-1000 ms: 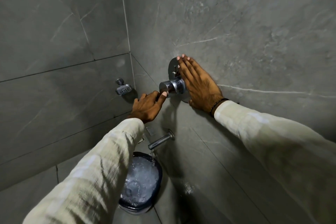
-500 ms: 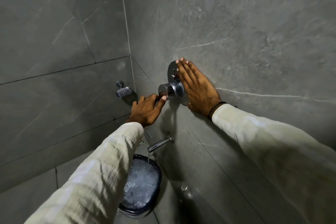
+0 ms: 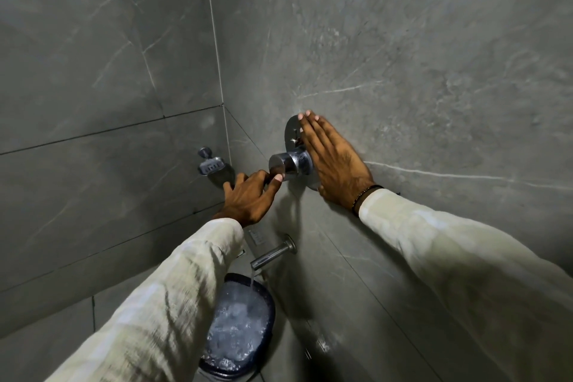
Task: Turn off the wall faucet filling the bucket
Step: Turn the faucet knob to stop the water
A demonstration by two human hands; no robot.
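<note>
1. Stood in a corner of large grey, marble-veined wall tiles [image 3: 403,40], dimly lit, with dark grout lines meeting at the corner.
2. Showed, on the left wall near the corner, a small chrome soap dish [image 3: 211,166] on a round mount, untouched.
3. Found the left hand [image 3: 249,200] just below the chrome cylindrical faucet knob [image 3: 286,166], loosely curled; thumb and one fingertip pressed to the knob's underside and front edge, other fingers half folded, not fully wrapped around it.
4. Sat lowest, under the left sleeve, a dark blue plastic bucket [image 3: 238,329], nearly full of churning, bubbling water.
5. Hung above the bucket's far rim a chrome tubular spout [image 3: 271,254], projecting from the right wall, with a thin stream dropping into the water.
6. Placed the knob on a round chrome wall plate [image 3: 291,130], higher up the same wall as the spout.
7. Laid the right hand [image 3: 333,164] flat and open on the tile and over part of the plate, fingers together, gripping nothing, beaded bracelet at the wrist.
8. Judged as mid-closure: water not yet stopped.
9. Called next for a firmer pinch on the knob and further rotation until the stream ceases; direction of turn not readable here.
</note>
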